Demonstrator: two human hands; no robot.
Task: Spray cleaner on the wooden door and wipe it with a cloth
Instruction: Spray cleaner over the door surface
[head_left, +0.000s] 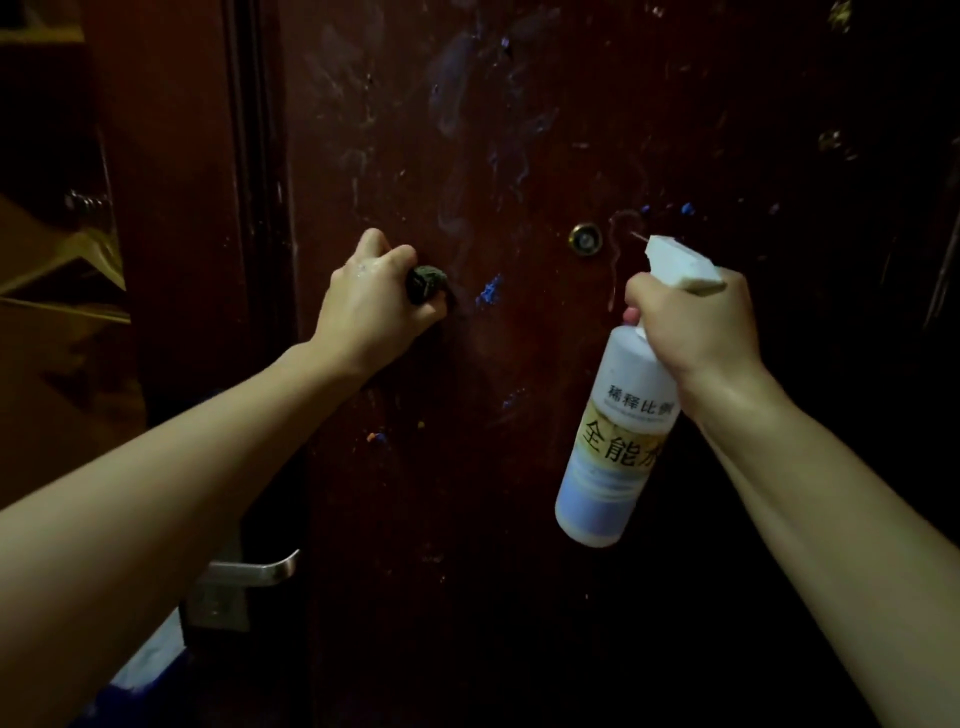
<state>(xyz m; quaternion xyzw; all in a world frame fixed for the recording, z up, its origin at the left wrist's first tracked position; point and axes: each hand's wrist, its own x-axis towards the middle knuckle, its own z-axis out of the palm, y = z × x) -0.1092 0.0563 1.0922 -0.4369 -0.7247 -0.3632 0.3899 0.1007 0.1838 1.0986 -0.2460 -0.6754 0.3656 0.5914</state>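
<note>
A dark red wooden door (519, 130) fills the view, marked with pale smears and small blue flecks. My left hand (371, 299) grips a bunched dark greenish cloth (427, 280) and presses it against the door, left of a blue smear (489, 290). My right hand (693, 317) holds a white spray bottle (610, 441) by its neck, a finger on the trigger. The white nozzle (675, 260) points up and left at the door, close to the brass peephole (586, 239).
A silver lever handle (257, 569) on its plate sits low on the door's left edge, under my left forearm. The door frame (254, 156) runs up the left side. Dim shelves or steps (57, 249) show past it at far left.
</note>
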